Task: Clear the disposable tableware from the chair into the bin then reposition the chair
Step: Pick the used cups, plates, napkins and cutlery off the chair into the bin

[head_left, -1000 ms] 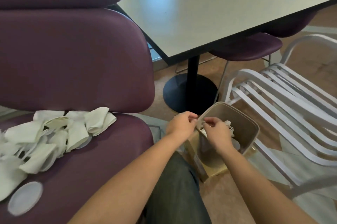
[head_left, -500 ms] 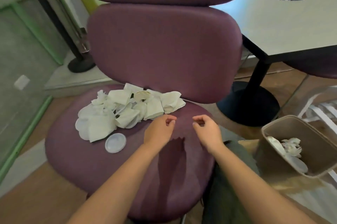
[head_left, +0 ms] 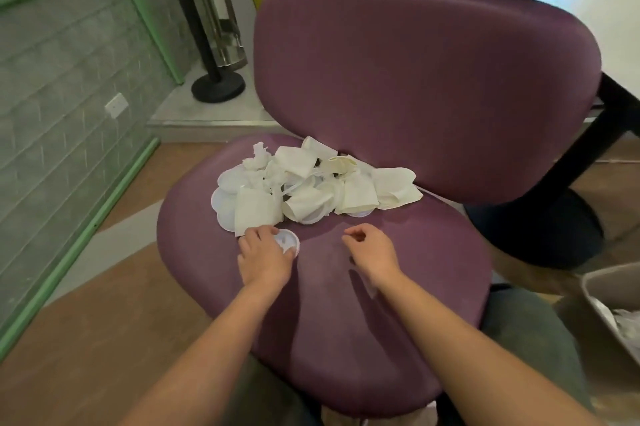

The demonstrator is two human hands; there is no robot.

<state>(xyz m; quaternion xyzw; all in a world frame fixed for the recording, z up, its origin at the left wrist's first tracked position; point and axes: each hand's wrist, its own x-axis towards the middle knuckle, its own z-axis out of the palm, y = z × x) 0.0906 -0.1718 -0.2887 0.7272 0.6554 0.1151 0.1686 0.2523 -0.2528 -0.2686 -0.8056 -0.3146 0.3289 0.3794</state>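
Observation:
A purple chair (head_left: pixel 346 339) fills the middle of the head view. A pile of crumpled white paper cups, lids and napkins (head_left: pixel 311 183) lies at the back of its seat, against the backrest. A single round white lid (head_left: pixel 290 239) lies just in front of the pile; my left hand (head_left: pixel 265 257) is on it, fingers curled over its near edge. My right hand (head_left: pixel 372 252) hovers over the bare seat to the right, fingers loosely curled, holding nothing. The grey bin (head_left: pixel 594 294) shows at the right edge with white rubbish inside.
A table's black pedestal base (head_left: pixel 540 228) stands behind the chair on the right. A black post base (head_left: pixel 218 88) and a metal stand sit on a raised ledge at the back left. A green-framed tiled wall runs along the left. My knees are under the seat's front.
Both hands left the bin and swung left to the chair seat. My left hand has reached forward onto the loose lid; my right hand moved out over the seat.

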